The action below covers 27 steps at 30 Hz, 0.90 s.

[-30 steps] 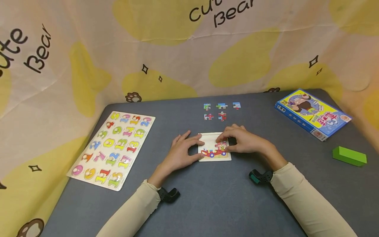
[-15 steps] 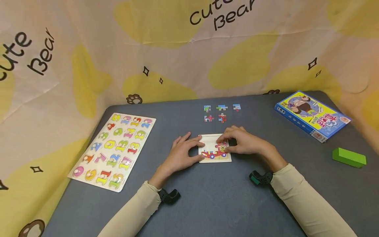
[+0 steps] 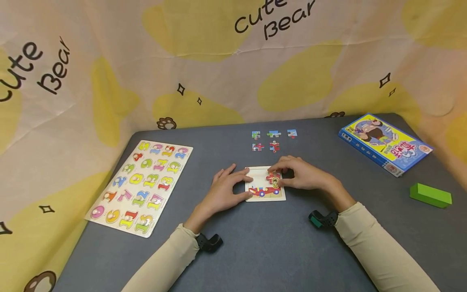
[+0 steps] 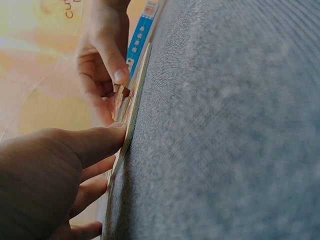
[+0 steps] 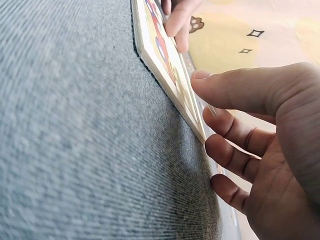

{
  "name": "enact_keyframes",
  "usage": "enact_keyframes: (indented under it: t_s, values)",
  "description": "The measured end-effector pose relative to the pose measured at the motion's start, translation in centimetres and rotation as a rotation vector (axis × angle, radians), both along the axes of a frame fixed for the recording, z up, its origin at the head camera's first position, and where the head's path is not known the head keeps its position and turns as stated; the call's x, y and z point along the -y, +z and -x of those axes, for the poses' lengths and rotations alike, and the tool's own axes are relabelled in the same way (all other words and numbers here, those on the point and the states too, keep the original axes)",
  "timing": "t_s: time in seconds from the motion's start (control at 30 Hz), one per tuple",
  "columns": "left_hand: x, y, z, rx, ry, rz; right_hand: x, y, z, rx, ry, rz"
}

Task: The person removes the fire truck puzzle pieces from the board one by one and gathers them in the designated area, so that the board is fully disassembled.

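The left hand [image 3: 225,190] lay spread, its fingers loosely extended along the left side of a square, pale wooden puzzle tray [image 3: 260,175]; the thumb touched the near left corner and the fingertips rested farther up the rim—the hand had nothing in its grasp. The right hand [image 3: 302,173] was partly closed, thumb and fingertips pinching a small red jigsaw piece with a round yellow wheel [image 3: 274,179] over the right part of the tray, and the left wrist view showed that piece tilted up from the surface. Below it, a red racing car picture [image 3: 262,191] ran along the near side of the tray. Just beyond the tray, on the dark grey tabletop [image 3: 270,243], lay five loose blue, green and red jigsaw pieces [image 3: 274,134], three in the far row and two in the nearer. Well to the left was a white board of colourful numerals [image 3: 155,217]; well to the right, a blue and yellow box [image 3: 386,144] and, nearer the person, a bright green rectangular block [image 3: 431,195]. Behind everything hung a pale cloth with yellow patches [image 3: 295,77].
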<state>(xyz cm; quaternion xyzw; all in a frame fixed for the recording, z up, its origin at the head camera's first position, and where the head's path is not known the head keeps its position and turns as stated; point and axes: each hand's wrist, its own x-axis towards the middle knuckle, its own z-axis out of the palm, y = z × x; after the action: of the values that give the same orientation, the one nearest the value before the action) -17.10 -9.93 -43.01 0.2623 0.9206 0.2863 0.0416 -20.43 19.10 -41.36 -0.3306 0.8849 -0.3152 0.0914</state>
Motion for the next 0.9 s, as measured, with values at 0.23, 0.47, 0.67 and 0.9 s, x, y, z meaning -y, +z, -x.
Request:
enact_keyframes:
  t_s: [0.23,0.47,0.67,0.9]
  values:
    - [0.0,0.0,0.0,0.007,-0.001,-0.005,-0.5,-0.2,0.2,0.017,-0.004,0.031]
    - [0.0,-0.1,-0.1,0.003,0.002,-0.009,-0.8,-0.1,0.4,0.014,-0.019,0.05]
    - [0.0,-0.1,-0.2,-0.003,0.003,-0.02,-1.4,-0.5,0.7,-0.02,-0.051,0.061]
    - [0.0,-0.1,-0.2,-0.004,0.0,-0.012,-2.0,-0.9,1.0,-0.041,-0.099,0.059]
